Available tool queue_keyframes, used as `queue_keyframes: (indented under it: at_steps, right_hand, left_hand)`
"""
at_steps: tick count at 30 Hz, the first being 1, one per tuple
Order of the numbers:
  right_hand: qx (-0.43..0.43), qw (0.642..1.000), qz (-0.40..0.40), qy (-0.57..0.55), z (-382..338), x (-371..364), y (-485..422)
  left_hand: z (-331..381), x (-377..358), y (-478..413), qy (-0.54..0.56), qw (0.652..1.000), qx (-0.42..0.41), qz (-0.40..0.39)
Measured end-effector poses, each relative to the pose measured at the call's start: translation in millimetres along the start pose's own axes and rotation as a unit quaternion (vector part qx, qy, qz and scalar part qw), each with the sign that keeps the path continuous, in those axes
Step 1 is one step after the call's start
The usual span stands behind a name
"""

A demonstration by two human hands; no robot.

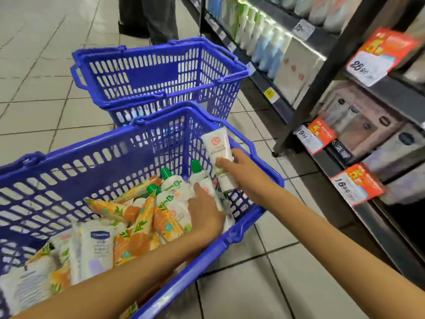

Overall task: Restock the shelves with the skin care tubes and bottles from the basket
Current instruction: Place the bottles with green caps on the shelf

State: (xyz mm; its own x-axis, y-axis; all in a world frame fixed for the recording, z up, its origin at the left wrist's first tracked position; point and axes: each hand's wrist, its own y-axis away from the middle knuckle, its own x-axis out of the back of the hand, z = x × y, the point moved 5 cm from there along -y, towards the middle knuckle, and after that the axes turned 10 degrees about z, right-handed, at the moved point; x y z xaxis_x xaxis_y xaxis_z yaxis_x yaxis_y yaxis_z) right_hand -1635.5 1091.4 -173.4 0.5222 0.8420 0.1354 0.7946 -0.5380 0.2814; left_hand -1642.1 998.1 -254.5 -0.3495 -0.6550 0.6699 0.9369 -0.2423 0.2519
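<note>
A blue basket (69, 171) in front of me holds several orange-patterned tubes (140, 217), white tubes (96, 247) and white bottles with green caps (172, 183). My right hand (239, 173) grips a white tube with a red round logo (218, 155), lifted above the basket's right corner. My left hand (204, 210) reaches into the basket, its fingers curled round a white green-capped bottle (200, 176). The shelves (377, 93) stand to the right, with boxed and bottled products.
A second blue basket (161, 72) stands on the tiled floor just beyond the first. A person's legs (158, 17) are at the top of the aisle. Price tags (368, 63) hang off the shelf edges. The lowest shelf bay (407, 222) at right is dark.
</note>
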Motion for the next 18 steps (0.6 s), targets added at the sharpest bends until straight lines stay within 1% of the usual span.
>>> queue_keyframes:
  at_steps: [1,3,4,6,7,9,10,12,13,14,15,17,18]
  right_hand:
    - [0.007,1.0,0.009,-0.026,-3,4,5]
    - [0.029,0.995,0.02,-0.093,-10,18,18]
    - [0.041,0.991,0.022,-0.122,-12,29,26]
    - [0.06,0.986,0.03,-0.156,-13,61,46]
    - [0.066,0.983,0.043,-0.166,-13,81,59]
    - [0.068,0.976,0.099,-0.181,-8,127,84]
    - [0.066,0.971,0.135,-0.186,-5,150,97]
    - [0.065,0.955,0.204,-0.202,3,193,130]
    - [0.066,0.948,0.236,-0.206,7,212,150]
    - [0.067,0.941,0.262,-0.204,11,229,172]
    - [0.069,0.934,0.286,-0.201,13,244,197]
    - [0.075,0.923,0.326,-0.19,12,268,248]
    - [0.076,0.917,0.346,-0.182,9,278,273]
  left_hand:
    - [3,3,1,0.066,0.997,-0.015,0.022]
    - [16,9,5,0.151,0.984,-0.088,0.041]
    - [24,13,6,0.183,0.974,-0.126,0.04]
    - [45,19,4,0.243,0.956,-0.158,0.041]
    - [60,21,3,0.253,0.948,-0.183,0.054]
    - [101,20,8,0.246,0.932,-0.254,0.082]
    - [125,19,16,0.259,0.916,-0.29,0.097]
    - [172,13,47,0.325,0.878,-0.339,0.088]
    - [192,7,66,0.354,0.862,-0.356,0.07]
    - [210,-1,87,0.383,0.846,-0.37,0.033]
    - [225,-13,108,0.422,0.827,-0.37,-0.03]
    - [249,-43,160,0.487,0.786,-0.312,-0.219]
    - [258,-58,188,0.49,0.768,-0.277,-0.306]
